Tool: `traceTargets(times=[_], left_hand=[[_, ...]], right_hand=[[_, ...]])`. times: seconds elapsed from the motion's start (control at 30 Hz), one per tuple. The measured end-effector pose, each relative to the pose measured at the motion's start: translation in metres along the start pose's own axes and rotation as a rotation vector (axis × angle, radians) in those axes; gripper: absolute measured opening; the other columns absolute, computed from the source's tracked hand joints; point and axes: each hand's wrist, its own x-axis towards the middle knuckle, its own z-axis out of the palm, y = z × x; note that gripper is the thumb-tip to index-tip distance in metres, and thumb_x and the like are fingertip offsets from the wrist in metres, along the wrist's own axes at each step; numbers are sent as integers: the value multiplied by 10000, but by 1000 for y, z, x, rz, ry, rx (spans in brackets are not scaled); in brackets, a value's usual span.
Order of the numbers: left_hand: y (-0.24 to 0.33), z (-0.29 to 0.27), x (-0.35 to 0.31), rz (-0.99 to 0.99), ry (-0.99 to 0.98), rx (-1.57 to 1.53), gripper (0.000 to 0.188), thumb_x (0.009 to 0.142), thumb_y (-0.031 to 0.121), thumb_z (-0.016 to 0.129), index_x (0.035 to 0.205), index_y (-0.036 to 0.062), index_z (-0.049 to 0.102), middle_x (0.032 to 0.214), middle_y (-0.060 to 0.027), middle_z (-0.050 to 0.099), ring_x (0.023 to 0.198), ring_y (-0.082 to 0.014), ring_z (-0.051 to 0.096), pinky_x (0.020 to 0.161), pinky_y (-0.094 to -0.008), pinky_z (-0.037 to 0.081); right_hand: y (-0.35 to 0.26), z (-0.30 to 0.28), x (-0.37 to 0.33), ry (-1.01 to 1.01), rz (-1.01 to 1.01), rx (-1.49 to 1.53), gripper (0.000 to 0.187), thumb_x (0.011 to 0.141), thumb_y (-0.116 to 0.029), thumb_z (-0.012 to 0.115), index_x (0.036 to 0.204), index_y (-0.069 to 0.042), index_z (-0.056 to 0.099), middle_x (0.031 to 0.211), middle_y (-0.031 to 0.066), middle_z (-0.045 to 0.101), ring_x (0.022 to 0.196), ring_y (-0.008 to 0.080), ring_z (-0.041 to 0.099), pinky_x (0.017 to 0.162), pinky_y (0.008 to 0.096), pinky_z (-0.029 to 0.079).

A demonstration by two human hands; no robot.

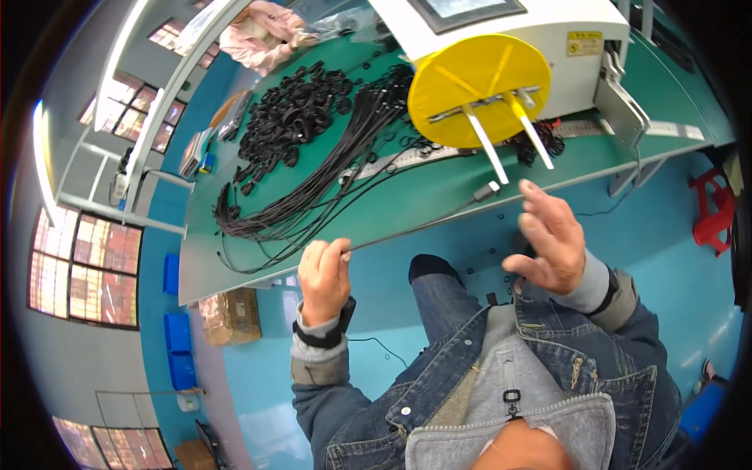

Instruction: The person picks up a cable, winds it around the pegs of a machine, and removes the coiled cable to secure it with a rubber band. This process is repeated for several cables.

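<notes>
A thin black cable [415, 229] runs taut-looking from my left hand [323, 280], whose fingers are pinched on it, toward the right. Its end carries a grey plug [486, 190], just left of my right hand [552, 239]. That hand is open, fingers apart, and does not touch the plug. Above the plug stands a white machine [568, 66] with a round yellow disc [446, 74], from which posts stick out toward me. A long bundle of loose black cables [313, 196] lies on the green table [439, 184], beyond my left hand.
A heap of coiled black cables [290, 113] covers the table's far left. Behind it, a person in pink sleeves [258, 39] works at the table. A measuring strip [407, 160] lies under the disc. A cardboard box [229, 317] sits below the left edge; a red stool [713, 211] stands right.
</notes>
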Motion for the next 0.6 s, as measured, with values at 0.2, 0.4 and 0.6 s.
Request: traceTargets(times=[0.2,0.4,0.6], left_hand=[[64,-11,15,97,-133,-96,108,714,4,582,818,-10,556,613,-102,464,510,-251,438,474,-335,352],[99,-13,47,-24,-138,-343,179,748,-2,565,923,-34,582,601,-94,478,494,-195,455,463,-288,360],[112,49,97,-84,10,-450,183,780,-4,578,960,-21,599,663,-98,556,548,-162,517,528,-237,413]], right_hand=[[9,-13,0,-182,-97,-104,358,658,-74,682,995,-4,585,958,153,575,733,279,562,581,331,487],[21,-39,-2,-81,-43,-209,378,610,10,672,978,-4,588,857,121,589,672,262,560,568,320,479],[55,-43,11,123,63,-284,271,674,12,647,939,0,596,795,123,602,604,244,557,555,307,470]])
